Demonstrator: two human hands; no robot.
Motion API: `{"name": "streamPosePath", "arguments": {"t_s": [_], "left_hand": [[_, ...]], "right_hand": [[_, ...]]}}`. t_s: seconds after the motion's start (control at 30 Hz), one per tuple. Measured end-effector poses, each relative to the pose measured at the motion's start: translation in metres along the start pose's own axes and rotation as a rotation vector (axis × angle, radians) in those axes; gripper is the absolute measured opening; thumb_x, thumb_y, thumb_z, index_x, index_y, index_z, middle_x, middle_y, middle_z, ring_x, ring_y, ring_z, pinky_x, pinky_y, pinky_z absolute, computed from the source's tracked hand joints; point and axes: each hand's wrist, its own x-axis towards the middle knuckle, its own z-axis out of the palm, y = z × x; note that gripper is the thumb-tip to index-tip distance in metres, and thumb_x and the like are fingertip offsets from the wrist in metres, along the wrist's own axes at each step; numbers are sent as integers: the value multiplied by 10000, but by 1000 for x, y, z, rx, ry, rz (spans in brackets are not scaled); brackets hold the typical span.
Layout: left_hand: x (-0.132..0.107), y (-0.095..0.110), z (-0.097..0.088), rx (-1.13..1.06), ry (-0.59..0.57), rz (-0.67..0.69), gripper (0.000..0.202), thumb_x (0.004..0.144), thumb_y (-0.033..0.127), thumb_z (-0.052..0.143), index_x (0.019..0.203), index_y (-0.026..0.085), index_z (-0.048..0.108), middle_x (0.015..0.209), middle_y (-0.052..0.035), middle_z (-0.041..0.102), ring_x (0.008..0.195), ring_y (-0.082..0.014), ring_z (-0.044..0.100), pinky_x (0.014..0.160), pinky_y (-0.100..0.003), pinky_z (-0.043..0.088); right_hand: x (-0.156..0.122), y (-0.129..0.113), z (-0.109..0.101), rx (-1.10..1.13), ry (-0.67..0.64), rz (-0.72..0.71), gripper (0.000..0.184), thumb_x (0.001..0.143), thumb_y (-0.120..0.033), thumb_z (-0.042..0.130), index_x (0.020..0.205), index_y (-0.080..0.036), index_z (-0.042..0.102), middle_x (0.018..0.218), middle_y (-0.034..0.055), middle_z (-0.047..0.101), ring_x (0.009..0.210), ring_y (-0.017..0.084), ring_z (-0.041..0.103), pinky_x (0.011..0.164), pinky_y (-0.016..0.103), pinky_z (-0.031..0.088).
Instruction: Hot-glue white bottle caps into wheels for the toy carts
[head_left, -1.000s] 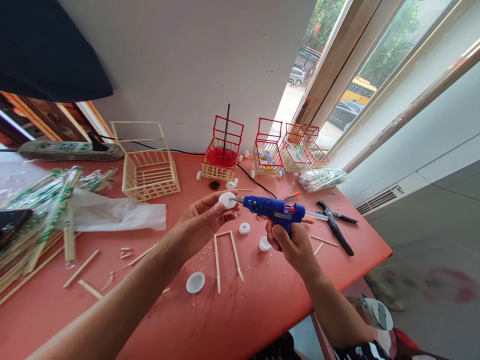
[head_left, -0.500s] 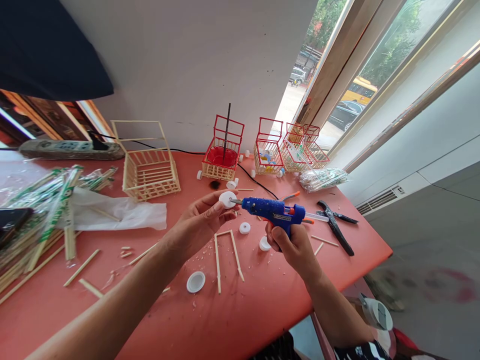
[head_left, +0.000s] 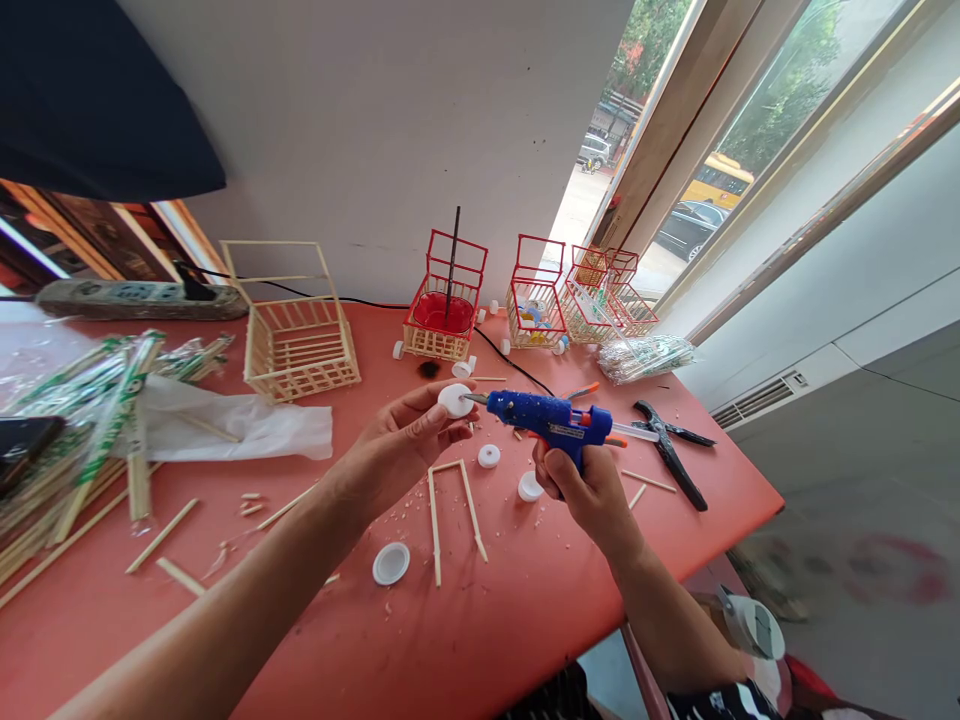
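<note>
1. From my remote seat, I read this as a small craft workspace: a red table [head_left: 525, 600] set against a pale wall [head_left: 375, 130].
2. I see hand tools on it or in use: a blue hot glue gun [head_left: 551, 418] and black-handled cutters [head_left: 684, 472].
3. I find raw material too: green-printed packets of sticks [head_left: 101, 445], cut stick lengths [head_left: 163, 537] and scattered crumbs.
4. Along the back I spot handmade miniature carts, one plain stick cart [head_left: 307, 385] and several red-trimmed ones [head_left: 442, 345].
5. Through the window [head_left: 795, 100] I see a street with a yellow bus [head_left: 718, 183]; whether this is a home or a shop, I can't tell.
</note>
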Motion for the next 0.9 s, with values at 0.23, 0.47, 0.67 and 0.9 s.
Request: {"name": "streamPosePath", "arguments": {"t_s": [0.23,0.47,0.67,0.9], "left_hand": [[0,4,2,-2,7,-12,423,685,387,988,1037,201,845,981,-72,813,901,-209,734,829,-320,562],[1,1,2,-4,-2,6,373,704,364,978,1019,211,849,1004,-64,816,905,-196,734,818,-306,576],[0,-1,1,15,-2,-6,372,713,365,970,1027,206,850,1010,-72,814,903,-197,736,811,-300,574],[-1,0,-2,39,-21,-31,415,721,421,961,1029,168,847,945,-108,809,923,-226,736,834,-318,574]], "right_hand": [[-2,-2,1,-1,-12,4,559,1001,-668,554,678,-216,491,592,-13,453,528,125,383,497,282,280],[-1,-4,2,3,-20,21,585,985,-710,545,676,-217,484,583,-19,438,527,124,377,502,285,284],[0,0,1,23,-15,-6,577,985,-696,563,673,-217,488,583,-21,442,520,123,378,506,289,295],[0,3,0,40,4,19,554,983,-678,578,690,-216,491,599,-21,449,518,115,362,494,283,275]]}}
